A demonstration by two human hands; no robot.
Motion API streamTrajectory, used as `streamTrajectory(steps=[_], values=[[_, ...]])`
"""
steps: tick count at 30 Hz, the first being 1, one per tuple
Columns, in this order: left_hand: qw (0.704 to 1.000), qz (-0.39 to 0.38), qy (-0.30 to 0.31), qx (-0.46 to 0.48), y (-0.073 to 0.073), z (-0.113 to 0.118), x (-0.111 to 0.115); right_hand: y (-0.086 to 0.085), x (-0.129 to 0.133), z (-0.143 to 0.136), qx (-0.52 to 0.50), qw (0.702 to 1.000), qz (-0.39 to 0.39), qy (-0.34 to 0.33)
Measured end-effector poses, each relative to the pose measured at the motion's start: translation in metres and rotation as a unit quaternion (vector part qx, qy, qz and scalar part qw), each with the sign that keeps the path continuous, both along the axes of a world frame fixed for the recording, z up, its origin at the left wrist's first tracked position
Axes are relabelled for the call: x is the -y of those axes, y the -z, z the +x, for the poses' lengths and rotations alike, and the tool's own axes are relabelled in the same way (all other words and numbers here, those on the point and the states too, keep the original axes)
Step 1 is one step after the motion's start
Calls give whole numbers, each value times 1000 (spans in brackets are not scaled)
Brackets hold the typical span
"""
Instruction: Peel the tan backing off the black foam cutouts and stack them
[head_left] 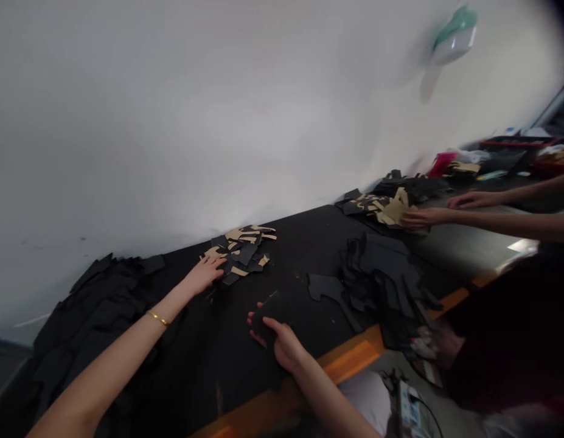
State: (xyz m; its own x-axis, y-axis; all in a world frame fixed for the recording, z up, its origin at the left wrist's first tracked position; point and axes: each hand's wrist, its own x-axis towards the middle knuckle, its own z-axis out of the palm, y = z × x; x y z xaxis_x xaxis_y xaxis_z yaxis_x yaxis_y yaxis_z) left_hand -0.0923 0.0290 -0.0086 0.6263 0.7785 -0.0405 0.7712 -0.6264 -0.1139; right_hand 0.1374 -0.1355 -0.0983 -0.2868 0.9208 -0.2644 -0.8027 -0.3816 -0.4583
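Note:
My left hand [207, 272], with a gold bangle on its wrist, reaches to the near left edge of a small heap of black and tan scraps [247, 252]. Its fingers are stretched out and slightly apart, with no held thing visible. Nearer the front edge of the black table [194, 347], my right hand [284, 340] grips a flat black cut piece [266, 313] between thumb and fingers. The piece's outline blends into the dark tabletop. To the right of that hand lies a loose black shaped piece [330, 289] beside a stack of similar pieces [386, 261].
A large pile of black pieces [103, 310] fills the left end. At right, a co-worker's hands [423, 218] are at another scrap heap [373, 204]. An orange edge [355, 359] runs along the table front; a white wall [194, 121] stands behind. A power strip [409, 404] sits below.

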Motion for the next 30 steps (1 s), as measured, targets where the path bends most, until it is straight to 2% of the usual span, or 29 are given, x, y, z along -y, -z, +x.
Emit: streamTrajectory(steps=[3, 5, 6, 8, 10, 12, 14, 16, 17, 19, 20, 22, 24, 25, 27, 28, 30], values=[[999, -17, -23, 40, -24, 0, 2, 2, 0, 0, -5, 1000, -1, 5], [985, -19, -69, 157, -39, 3, 10, 2, -1, 0, -12, 1000, -10, 9], [963, -29, -102, 246, -44, 8, 17, 3, -2, 0, -18, 1000, -18, 10], [886, -87, -172, 421, -45, 24, 37, 4, -4, 1, -35, 999, -31, 12], [803, -216, -217, 510, -36, 46, 61, 6, -6, 2, -55, 998, -38, 8], [720, -349, -233, 553, -19, 68, 83, 7, -7, 3, -65, 997, -32, 6], [646, -434, -247, 577, 0, 86, 102, 6, -7, 5, -55, 998, -21, -4], [609, -479, -258, 577, 17, 98, 115, 4, -5, 6, -36, 999, -10, -10], [607, -492, -259, 567, 24, 102, 120, 3, -4, 6, -26, 1000, -6, -8], [638, -498, -252, 531, 33, 106, 124, 1, -2, 5, -6, 1000, 7, 6], [672, -486, -244, 503, 35, 106, 124, 1, -2, 4, 3, 1000, 13, 15], [772, -411, -217, 434, 33, 102, 115, 2, -2, 3, 17, 999, 10, 37], [875, -264, -186, 360, 25, 95, 95, 4, -4, 1, 6, 999, 0, 53], [913, -177, -171, 326, 20, 90, 81, 4, -4, 1, -7, 999, -4, 53], [951, -28, -150, 270, 11, 82, 47, 4, -6, 2, -33, 999, -7, 37], [960, 18, -146, 238, 8, 78, 29, 4, -6, 2, -39, 999, -9, 24], [964, 36, -145, 221, 7, 73, -4, 3, -6, 3, -38, 999, -17, 6]])
